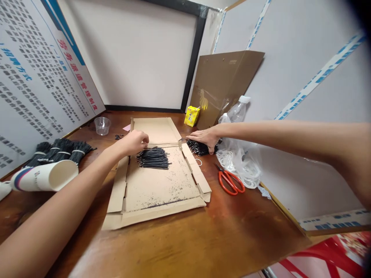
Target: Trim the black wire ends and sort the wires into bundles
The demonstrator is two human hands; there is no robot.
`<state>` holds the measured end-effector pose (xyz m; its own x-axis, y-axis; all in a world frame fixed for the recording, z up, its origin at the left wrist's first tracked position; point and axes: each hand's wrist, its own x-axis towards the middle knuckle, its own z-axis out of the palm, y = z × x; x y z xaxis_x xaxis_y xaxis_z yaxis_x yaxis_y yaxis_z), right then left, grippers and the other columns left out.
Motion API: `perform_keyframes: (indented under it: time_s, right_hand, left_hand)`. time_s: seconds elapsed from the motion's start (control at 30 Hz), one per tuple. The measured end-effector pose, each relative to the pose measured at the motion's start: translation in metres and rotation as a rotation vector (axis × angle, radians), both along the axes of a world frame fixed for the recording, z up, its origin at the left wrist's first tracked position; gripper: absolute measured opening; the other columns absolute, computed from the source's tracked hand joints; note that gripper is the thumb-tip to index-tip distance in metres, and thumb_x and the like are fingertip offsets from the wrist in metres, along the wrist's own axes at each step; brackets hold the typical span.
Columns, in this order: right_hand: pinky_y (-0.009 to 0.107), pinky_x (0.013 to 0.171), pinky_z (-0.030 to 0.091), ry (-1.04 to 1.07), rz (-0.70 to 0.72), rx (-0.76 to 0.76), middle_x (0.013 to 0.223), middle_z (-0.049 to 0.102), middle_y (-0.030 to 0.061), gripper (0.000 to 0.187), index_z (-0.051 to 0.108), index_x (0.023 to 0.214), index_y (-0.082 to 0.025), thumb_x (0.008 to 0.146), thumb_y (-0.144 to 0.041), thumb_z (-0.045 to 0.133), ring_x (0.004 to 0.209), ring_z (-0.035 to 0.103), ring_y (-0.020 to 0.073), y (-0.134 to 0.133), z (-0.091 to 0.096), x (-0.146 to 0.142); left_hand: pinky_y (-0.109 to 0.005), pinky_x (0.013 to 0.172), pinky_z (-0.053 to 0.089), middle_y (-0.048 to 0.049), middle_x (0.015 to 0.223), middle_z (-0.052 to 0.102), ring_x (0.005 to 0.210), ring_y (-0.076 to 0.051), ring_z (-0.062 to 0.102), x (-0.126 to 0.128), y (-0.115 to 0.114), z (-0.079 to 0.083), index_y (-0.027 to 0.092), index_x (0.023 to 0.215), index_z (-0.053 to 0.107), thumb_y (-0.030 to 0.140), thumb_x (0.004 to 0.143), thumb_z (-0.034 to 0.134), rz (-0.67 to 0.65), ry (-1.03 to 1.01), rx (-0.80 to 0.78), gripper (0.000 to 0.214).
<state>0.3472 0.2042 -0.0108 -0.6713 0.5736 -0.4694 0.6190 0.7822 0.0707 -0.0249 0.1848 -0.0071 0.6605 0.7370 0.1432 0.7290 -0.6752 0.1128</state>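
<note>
My left hand (pixel 137 142) is closed, its fingers curled down at the far left edge of a loose pile of short black wires (pixel 153 158). What those fingers hold, if anything, is hidden. The pile lies on an unfolded cardboard box (pixel 162 187) strewn with tiny dark bits. To the right of the box, my right hand (pixel 206 138) rests on a second heap of black wires (pixel 199 148) with shiny ends. Its fingers are stretched out and its thumb stands apart.
Red-handled scissors (pixel 231 181) and a white ring (pixel 198 162) lie right of the box. Beyond are a plastic bag (pixel 249 166), a bottle (pixel 239 110) and a yellow carton (pixel 191 116). At left are tied wire bundles (pixel 62 148), a tipped paper cup (pixel 46 176) and a clear cup (pixel 102 126).
</note>
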Motion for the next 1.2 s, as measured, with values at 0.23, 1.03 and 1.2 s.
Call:
perform_keyframes:
  time_s: [0.23, 1.03, 1.2]
  right_hand:
    - [0.042, 0.105, 0.040, -0.016, -0.021, 0.068, 0.125, 0.051, 0.0158, 0.099, 0.044, 0.131, -0.007, 0.043, -0.029, 0.081, 0.119, 0.046, 0.0351, -0.005, 0.000, -0.004]
    - [0.037, 0.074, 0.041, 0.014, -0.090, 0.295, 0.097, 0.068, 0.0100, 0.034, 0.060, 0.092, -0.020, 0.059, -0.016, 0.064, 0.089, 0.061, 0.0282, -0.017, -0.005, -0.008]
    - [0.033, 0.066, 0.036, 0.020, -0.108, 0.328, 0.089, 0.069, 0.0086, 0.027, 0.061, 0.086, -0.020, 0.060, -0.016, 0.061, 0.083, 0.062, 0.0256, -0.023, -0.003, -0.009]
  left_hand:
    - [-0.032, 0.078, 0.049, -0.0095, 0.090, 0.073, 0.084, -0.023, 0.065, -0.002, 0.000, 0.001, 0.015, 0.085, 0.073, 0.020, 0.079, 0.053, 0.028, -0.010, -0.009, 0.021]
    - [-0.030, 0.074, 0.048, -0.0092, 0.087, 0.073, 0.081, -0.021, 0.064, -0.001, 0.000, -0.002, 0.015, 0.086, 0.073, 0.022, 0.077, 0.056, 0.045, 0.002, -0.043, 0.021]
    - [-0.030, 0.074, 0.048, -0.0087, 0.087, 0.073, 0.082, -0.021, 0.065, -0.003, -0.003, 0.003, 0.014, 0.085, 0.072, 0.023, 0.077, 0.054, 0.053, 0.008, -0.062, 0.021]
